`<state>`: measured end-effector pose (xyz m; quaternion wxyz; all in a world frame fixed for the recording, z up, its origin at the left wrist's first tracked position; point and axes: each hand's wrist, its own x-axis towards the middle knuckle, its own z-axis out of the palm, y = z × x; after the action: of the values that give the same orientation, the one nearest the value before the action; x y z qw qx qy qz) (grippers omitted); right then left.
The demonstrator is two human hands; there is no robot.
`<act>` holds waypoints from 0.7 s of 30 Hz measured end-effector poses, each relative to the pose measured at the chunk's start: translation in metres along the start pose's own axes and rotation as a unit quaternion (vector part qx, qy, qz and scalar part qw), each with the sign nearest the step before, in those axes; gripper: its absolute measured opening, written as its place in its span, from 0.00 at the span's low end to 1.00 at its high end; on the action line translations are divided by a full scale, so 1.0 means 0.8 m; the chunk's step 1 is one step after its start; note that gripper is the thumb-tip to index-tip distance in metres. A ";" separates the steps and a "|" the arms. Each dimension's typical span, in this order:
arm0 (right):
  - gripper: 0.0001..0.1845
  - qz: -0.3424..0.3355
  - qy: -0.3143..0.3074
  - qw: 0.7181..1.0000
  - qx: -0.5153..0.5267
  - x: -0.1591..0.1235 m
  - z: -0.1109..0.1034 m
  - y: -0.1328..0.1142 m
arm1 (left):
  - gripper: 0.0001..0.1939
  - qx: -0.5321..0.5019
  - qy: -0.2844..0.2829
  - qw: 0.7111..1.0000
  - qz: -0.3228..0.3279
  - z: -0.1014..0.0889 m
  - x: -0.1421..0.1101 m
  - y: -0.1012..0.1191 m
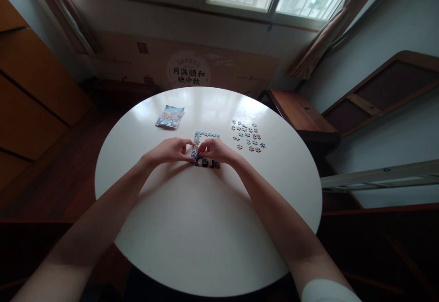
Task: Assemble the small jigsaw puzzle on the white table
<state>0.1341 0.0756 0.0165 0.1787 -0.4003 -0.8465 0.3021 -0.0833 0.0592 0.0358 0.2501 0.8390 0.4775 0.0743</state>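
A partly assembled jigsaw puzzle lies near the middle of the round white table, its frame built up around an unfilled inside. At its left edge rests my left hand, thumb and forefinger apart and touching the border. My right hand reaches over the puzzle from the right, fingertips pinched together on a small puzzle piece at the inner left part. The fingers mostly hide that piece, and the hand covers much of the puzzle's right side.
Loose puzzle pieces lie spread on the right of the white table. A colourful printed packet or leaflet is at the back left. A wooden bench or side table stands beyond the right edge, below the window wall.
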 end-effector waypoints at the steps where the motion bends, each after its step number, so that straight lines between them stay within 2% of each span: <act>1: 0.09 0.001 0.000 1.000 0.001 0.000 0.001 0.000 | 0.33 0.000 0.000 1.000 0.000 0.000 0.000 0.000; 6: 0.09 0.004 -0.003 1.000 0.014 0.000 -0.001 0.001 | 0.33 -0.002 0.001 1.000 -0.001 0.000 0.000 0.000; 14: 0.07 0.033 0.024 0.999 0.005 -0.005 -0.020 0.009 | 0.36 0.001 0.000 1.000 -0.021 -0.001 -0.002 0.005; 21: 0.06 0.030 -0.001 1.000 -0.010 -0.005 -0.013 -0.002 | 0.34 0.000 0.002 1.000 -0.011 0.001 -0.001 0.001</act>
<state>0.1412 0.0753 0.0250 0.1652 -0.4272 -0.8371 0.2992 -0.0831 0.0581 0.0356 0.2498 0.8337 0.4871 0.0732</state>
